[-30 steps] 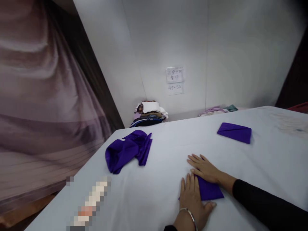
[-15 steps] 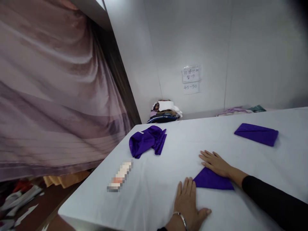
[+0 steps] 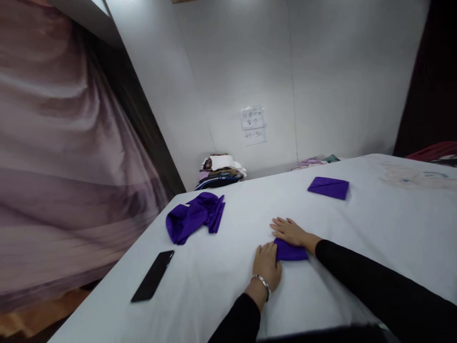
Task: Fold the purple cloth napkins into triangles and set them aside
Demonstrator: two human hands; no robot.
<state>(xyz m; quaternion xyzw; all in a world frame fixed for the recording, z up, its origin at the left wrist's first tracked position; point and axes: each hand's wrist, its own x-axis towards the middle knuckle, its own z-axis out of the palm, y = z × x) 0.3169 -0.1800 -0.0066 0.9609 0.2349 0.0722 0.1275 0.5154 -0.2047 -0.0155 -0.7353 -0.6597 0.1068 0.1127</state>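
A folded purple cloth napkin [image 3: 293, 252] lies on the white-covered table [image 3: 228, 305] between my hands. My left hand [image 3: 266, 264], with a silver bracelet at the wrist, is at the napkin's left edge. Its fingers are bent and the thumb is drawn in, pinching that edge; the fingertips are partly hidden. My right hand [image 3: 290, 232] lies flat along the napkin's far edge, palm down, fingers stretched to the left. Further back on the right rests another purple napkin [image 3: 329, 187], folded into a flat rectangle. To the left sits a crumpled heap of purple cloth [image 3: 194, 216].
A black phone [image 3: 153, 276] lies near the table's left edge. Stacked clothes [image 3: 221, 170] stand by the wall at the back, with more fabric [image 3: 314, 162] to their right. Handwritten paper signs [image 3: 253, 125] hang on the wall. A pinkish curtain [image 3: 53, 143] drapes on the left.
The napkin under my hands was a pointed triangle and is now a shorter piece without its left point. My left hand has closed in at its left edge. The view has shifted right.
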